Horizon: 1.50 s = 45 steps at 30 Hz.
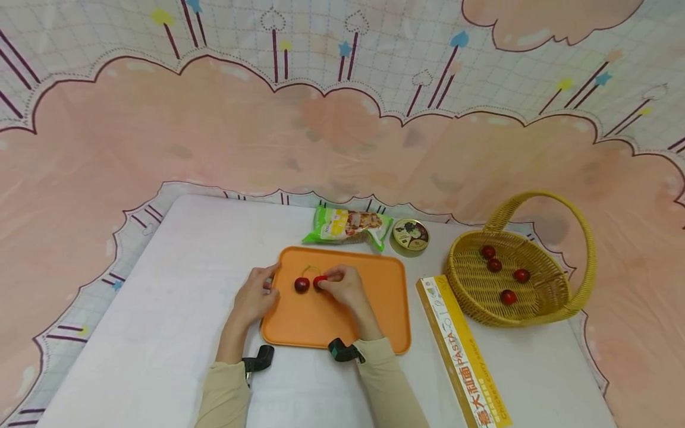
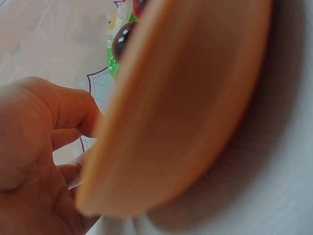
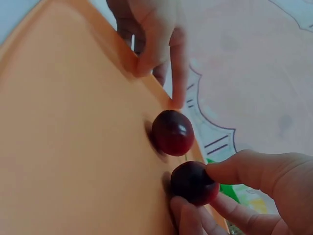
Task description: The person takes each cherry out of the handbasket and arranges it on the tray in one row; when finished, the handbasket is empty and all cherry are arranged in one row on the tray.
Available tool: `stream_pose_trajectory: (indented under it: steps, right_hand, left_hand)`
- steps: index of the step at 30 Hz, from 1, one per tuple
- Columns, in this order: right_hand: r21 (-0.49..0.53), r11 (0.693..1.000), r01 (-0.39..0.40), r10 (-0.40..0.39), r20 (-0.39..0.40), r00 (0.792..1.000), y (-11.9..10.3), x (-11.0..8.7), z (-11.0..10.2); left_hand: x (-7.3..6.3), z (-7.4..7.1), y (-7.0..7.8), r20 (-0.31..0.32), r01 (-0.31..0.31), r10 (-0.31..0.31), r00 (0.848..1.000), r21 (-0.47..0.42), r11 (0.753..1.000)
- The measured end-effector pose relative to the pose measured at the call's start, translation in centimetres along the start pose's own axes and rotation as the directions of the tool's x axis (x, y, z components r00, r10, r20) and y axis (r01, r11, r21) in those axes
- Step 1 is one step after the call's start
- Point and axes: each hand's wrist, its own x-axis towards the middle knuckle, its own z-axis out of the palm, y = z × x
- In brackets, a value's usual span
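Two dark red cherries lie on the orange tray (image 1: 332,324), the left cherry (image 1: 302,285) standing free of both hands. My right hand (image 1: 345,286) pinches the other cherry (image 3: 193,183) between thumb and fingertips, close over the tray. Thin greenish stems (image 1: 310,267) arch behind the pair in the head view. At the tray's left side, my left hand (image 1: 255,297) holds the rim, thumb on the inner edge and fingers along the outside. From the left wrist, the tray's blurred edge fills much of the picture beside the left hand (image 2: 39,147).
A yellow wicker basket (image 1: 535,318) with several cherries stands at the right, its handle raised. A long pasta box (image 1: 462,351) lies between basket and tray. Behind the tray are a green snack packet (image 1: 348,226) and a round tin (image 1: 411,235). Patterned cloth hangs behind the white table.
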Motion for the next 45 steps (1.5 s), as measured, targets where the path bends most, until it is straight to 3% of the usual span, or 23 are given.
stream_pose_trajectory:
  steps: [12, 21, 26, 30, 33, 39, 45]
  right_hand:
    - [-0.013, 1.000, 0.003, -0.002, 0.042, 0.999, -0.2, -0.2, -0.3]
    - [-0.113, 0.993, -0.018, 0.015, -0.025, 1.000, -0.7, 0.1, -3.6]
    - [-0.079, 0.997, 0.001, -0.009, -0.095, 0.995, -1.2, 0.2, -8.2]
    - [-0.063, 0.996, 0.058, -0.067, -0.165, 0.984, -1.3, 0.2, -13.4]
    - [-0.073, 0.996, 0.056, -0.071, -0.224, 0.972, -1.2, 0.0, -17.5]
    - [-0.131, 0.990, -0.047, 0.000, -0.338, 0.941, -0.3, -0.1, -24.2]
    - [-0.206, 0.959, -0.195, 0.086, -0.447, 0.890, 2.3, 0.8, -28.8]
  left_hand:
    - [0.2, 0.2, 0.1, -0.006, 0.019, -0.019, 1.000, -0.003, 1.000]
    - [0.0, -0.3, -0.3, -0.009, 0.010, -0.009, 1.000, 0.014, 1.000]
    - [-0.2, -0.5, -0.3, -0.009, 0.012, -0.012, 1.000, 0.015, 1.000]
    - [-0.1, -0.5, -0.2, -0.011, 0.012, -0.012, 1.000, 0.015, 1.000]
    - [-0.1, -0.4, -0.2, -0.010, 0.014, -0.014, 1.000, 0.013, 1.000]
    - [-0.2, -0.4, -0.1, -0.006, 0.017, -0.017, 1.000, 0.026, 1.000]
    - [-0.1, -0.2, -0.1, 0.003, 0.024, -0.024, 1.000, 0.015, 1.000]
